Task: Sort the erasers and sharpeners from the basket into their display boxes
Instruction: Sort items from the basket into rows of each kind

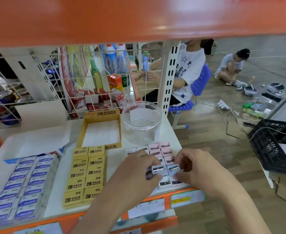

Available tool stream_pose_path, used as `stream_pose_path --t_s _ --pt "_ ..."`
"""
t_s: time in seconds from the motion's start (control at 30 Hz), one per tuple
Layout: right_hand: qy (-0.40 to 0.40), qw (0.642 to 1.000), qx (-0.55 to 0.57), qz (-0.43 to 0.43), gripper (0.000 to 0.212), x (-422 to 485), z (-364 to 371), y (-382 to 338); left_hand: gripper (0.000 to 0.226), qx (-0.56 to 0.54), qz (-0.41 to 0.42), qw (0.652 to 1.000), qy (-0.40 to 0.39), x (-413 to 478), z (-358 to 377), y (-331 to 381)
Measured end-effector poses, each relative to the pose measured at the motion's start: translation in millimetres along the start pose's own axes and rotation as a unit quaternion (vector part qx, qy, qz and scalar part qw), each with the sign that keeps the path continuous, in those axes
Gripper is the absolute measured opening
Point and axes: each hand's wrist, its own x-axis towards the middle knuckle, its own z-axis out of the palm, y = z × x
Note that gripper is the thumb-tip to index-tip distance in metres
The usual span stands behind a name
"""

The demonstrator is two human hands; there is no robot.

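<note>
Small pastel sharpeners (162, 152), pink, white and blue, lie in rows on the white shelf (115, 152) at the right. My left hand (137, 173) pinches a pale sharpener (157, 169) over the rows and a darker one shows under its fingers. My right hand (194, 164) pinches a blue sharpener (173, 169) beside it. Yellow 2B erasers (86, 174) lie in two columns at centre. Blue-and-white erasers (22, 184) fill the left. An empty yellow display box (101, 114) and a clear round tub (141, 122) stand behind.
A wire grid backs the shelf, with red-and-white boxes, bottles and cans behind it. An orange shelf board hangs overhead. To the right, a black plastic crate (274, 146) and cardboard sit on the floor. Two people sit beyond, one on a blue chair, amid cables.
</note>
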Motion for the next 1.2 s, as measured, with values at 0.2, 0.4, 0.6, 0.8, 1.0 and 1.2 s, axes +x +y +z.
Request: stream_pose_path --t_s 0.2,0.4,0.6,0.8,1.0,1.2 --pt "0.019 1.000 0.018 -0.004 0.024 -3 -3 5 0.027 -0.028 0.010 1.000 -0.005 1 5 0" --pt "-0.020 0.980 0.186 -0.063 0.014 -12 -6 2 0.024 -0.025 0.044 0.998 0.023 5 13 7" --pt "-0.024 0.959 0.278 -0.048 0.008 -15 -1 7 0.033 -0.037 0.058 0.998 0.010 4 15 12" --pt "-0.040 0.953 0.299 0.005 0.008 -18 -1 19 0.060 0.039 0.040 0.998 -0.020 -1 12 -4" --pt "-0.049 0.968 0.245 0.007 0.008 -17 -1 21 0.065 0.064 0.034 0.997 -0.036 -1 20 -10" --pt "-0.048 0.981 0.184 0.028 0.013 -17 0 18 0.060 0.061 0.036 0.997 -0.038 -2 21 -13"
